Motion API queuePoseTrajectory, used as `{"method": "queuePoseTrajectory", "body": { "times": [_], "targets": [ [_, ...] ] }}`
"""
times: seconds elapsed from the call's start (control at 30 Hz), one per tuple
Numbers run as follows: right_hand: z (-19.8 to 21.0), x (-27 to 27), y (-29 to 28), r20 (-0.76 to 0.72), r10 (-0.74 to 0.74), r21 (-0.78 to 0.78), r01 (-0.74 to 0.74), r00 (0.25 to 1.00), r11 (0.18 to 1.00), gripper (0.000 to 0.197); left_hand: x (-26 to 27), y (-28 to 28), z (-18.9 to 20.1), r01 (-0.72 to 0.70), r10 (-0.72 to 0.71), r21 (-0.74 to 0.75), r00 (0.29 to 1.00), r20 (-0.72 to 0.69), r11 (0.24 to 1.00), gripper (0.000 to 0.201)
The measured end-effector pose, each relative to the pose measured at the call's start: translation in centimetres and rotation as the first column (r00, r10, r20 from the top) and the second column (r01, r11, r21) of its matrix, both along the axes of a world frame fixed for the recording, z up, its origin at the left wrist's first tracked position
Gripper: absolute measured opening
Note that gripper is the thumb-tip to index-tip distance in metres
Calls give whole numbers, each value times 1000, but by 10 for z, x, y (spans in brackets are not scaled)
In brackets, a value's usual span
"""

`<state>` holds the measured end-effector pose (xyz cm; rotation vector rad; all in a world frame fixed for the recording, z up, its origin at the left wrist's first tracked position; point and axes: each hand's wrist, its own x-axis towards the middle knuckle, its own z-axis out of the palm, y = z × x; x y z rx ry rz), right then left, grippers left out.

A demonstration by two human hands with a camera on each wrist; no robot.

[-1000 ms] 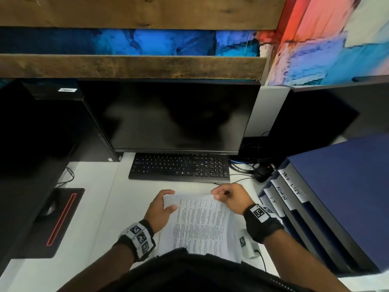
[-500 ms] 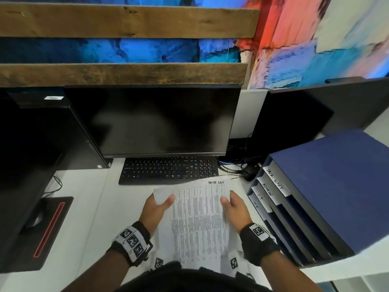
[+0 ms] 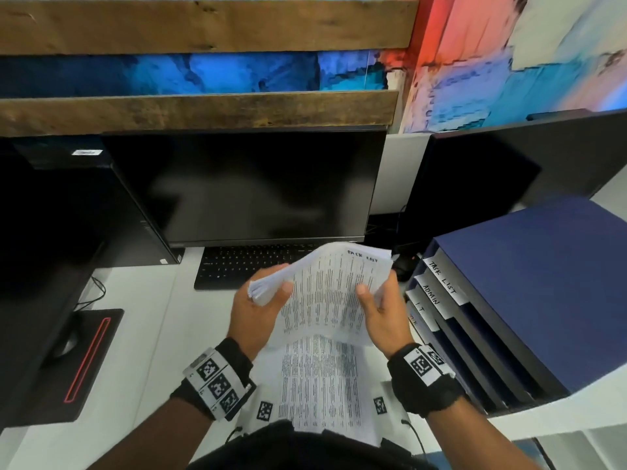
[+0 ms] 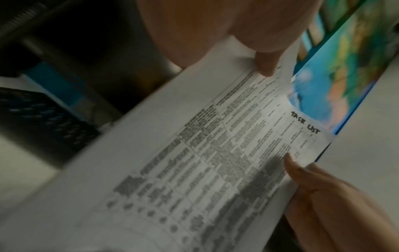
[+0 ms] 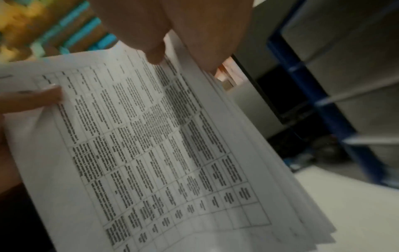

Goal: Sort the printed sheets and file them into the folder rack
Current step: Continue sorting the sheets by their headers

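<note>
I hold a stack of printed sheets (image 3: 325, 293) raised above the white desk, between keyboard and my body. The top sheet (image 4: 215, 162) is a printed table with "TASK LIST" handwritten at its corner. My left hand (image 3: 261, 307) grips the stack's left edge, thumb on top. My right hand (image 3: 380, 310) grips the right edge, thumb on the page (image 5: 151, 133). More printed sheets (image 3: 322, 378) lie flat on the desk under my hands. The blue folder rack (image 3: 509, 300) stands to the right, its slots tabbed TASK LIST, ADMIN and IT.
A black keyboard (image 3: 244, 266) and dark monitor (image 3: 258, 184) sit behind the sheets. A second monitor (image 3: 492, 178) stands behind the rack. A mouse on a black pad (image 3: 78, 361) lies at the left. Cables and a dark mouse (image 3: 403, 266) lie near the rack's back corner.
Both hands have lifted the stack off the desk and tilted it up, so the "TASK LIST" heading shows. More sheets on the desk are now uncovered.
</note>
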<state>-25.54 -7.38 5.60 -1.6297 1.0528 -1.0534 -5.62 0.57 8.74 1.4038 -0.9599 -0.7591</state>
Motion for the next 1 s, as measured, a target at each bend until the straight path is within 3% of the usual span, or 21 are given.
{"method": "queuePoseTrajectory", "body": {
  "times": [0.07, 0.13, 0.27, 0.37, 0.47, 0.63, 0.7, 0.77, 0.83, 0.93, 1.0],
  "targets": [
    [-24, -7, -1, -33, -15, 119, 18, 999, 993, 46, 2, -1, -21, 100, -106, 129, 994, 39, 987, 23],
    [-36, -10, -8, -73, -66, 134, 75, 995, 988, 55, 6, -7, -27, 161, -179, 174, 979, 96, 972, 20],
    [-13, -1, -21, -11, -136, 106, 136, 991, 985, 20, 14, -23, -12, 156, -169, 127, 980, 103, 980, 12],
    [-16, -4, -18, -22, -118, 79, 120, 993, 990, 20, 15, -23, -18, 119, -134, 133, 986, 103, 984, 9],
    [-33, -7, -13, -104, -70, 108, 82, 992, 991, 24, 11, -18, -27, 99, -108, 267, 994, 21, 958, 7],
    [-16, -10, -20, -28, -140, 65, 141, 990, 988, 14, 9, -21, -16, 86, -77, 206, 996, -49, 975, 9],
    [-27, -10, -17, -71, -128, 96, 135, 989, 986, 15, 12, -20, -25, 123, -125, 258, 992, -9, 958, 13],
    [-44, -11, -12, -176, -69, 160, 98, 982, 982, 20, 12, -17, -36, 205, -237, 340, 970, 55, 918, 26],
    [-46, -16, -13, -256, -71, 159, 115, 964, 981, 22, 15, -15, -38, 296, -337, 356, 940, 56, 886, 61],
    [-20, -20, -23, -188, -177, 79, 195, 966, 978, 18, 27, -16, -20, 443, -425, 276, 897, -125, 853, 96],
    [0, -24, -31, -120, -230, 42, 237, 966, 971, 30, 33, -23, 0, 625, -574, 159, 771, -274, 764, 101]
  ]
}}
